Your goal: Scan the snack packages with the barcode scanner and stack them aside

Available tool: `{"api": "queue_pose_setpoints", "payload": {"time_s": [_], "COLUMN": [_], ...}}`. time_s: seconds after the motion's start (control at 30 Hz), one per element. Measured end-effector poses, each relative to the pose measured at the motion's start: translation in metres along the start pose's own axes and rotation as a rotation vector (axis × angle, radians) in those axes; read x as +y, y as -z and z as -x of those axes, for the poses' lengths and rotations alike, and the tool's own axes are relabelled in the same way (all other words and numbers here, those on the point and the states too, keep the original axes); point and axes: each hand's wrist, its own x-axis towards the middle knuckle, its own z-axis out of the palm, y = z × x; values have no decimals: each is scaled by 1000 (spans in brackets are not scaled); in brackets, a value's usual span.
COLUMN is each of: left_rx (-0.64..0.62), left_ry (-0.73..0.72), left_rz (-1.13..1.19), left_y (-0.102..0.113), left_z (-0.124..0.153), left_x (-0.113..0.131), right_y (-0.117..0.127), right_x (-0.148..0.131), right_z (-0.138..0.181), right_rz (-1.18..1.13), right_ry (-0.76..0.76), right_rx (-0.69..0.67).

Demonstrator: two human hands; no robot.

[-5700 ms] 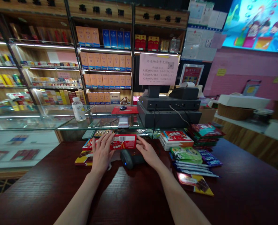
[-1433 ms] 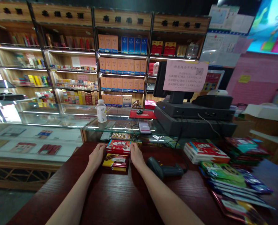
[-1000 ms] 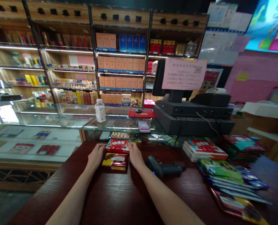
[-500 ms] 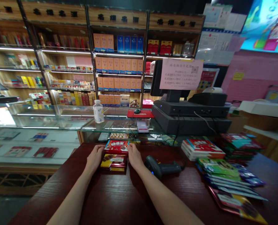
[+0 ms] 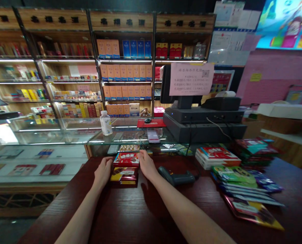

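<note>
A red chocolate box (image 5: 127, 159) with white lettering lies near the far edge of the dark wooden counter (image 5: 120, 210). My left hand (image 5: 102, 172), fingers curled, is at its left edge. At its right edge is my right hand (image 5: 148, 165), with bent fingers near the far corner. Both hands appear to grip the box between them; the fingertips are partly hidden. Just in front sits a small stack of yellow-and-red chocolate bars (image 5: 124, 174). To the right of my right hand lies a black barcode scanner (image 5: 177, 177).
At right are a stack of red-and-white boxes (image 5: 215, 156), green snack packs (image 5: 234, 176), and a yellow-and-red bar (image 5: 252, 211). Beyond the counter, a glass case (image 5: 130, 135) bears a bottle (image 5: 106, 123) and mouse (image 5: 147, 120). A cash register monitor (image 5: 166, 84) stands behind.
My right hand has slid slightly toward the far end of the box's right side. My left hand stays at the left edge. The view has shifted a little.
</note>
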Motion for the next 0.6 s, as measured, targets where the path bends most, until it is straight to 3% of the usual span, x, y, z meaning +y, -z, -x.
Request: {"api": "queue_pose_setpoints", "payload": {"time_s": [0.27, 0.6], "left_rx": [1, 3], "left_ry": [-61, -209], "left_rz": [-83, -114], "left_y": [5, -5], "left_z": [8, 25], "left_x": [21, 58], "right_y": [38, 90], "right_x": [-8, 21], "right_z": [-3, 9], "right_rz": [16, 94], "right_ry": [60, 83], "right_rx": [66, 115]}}
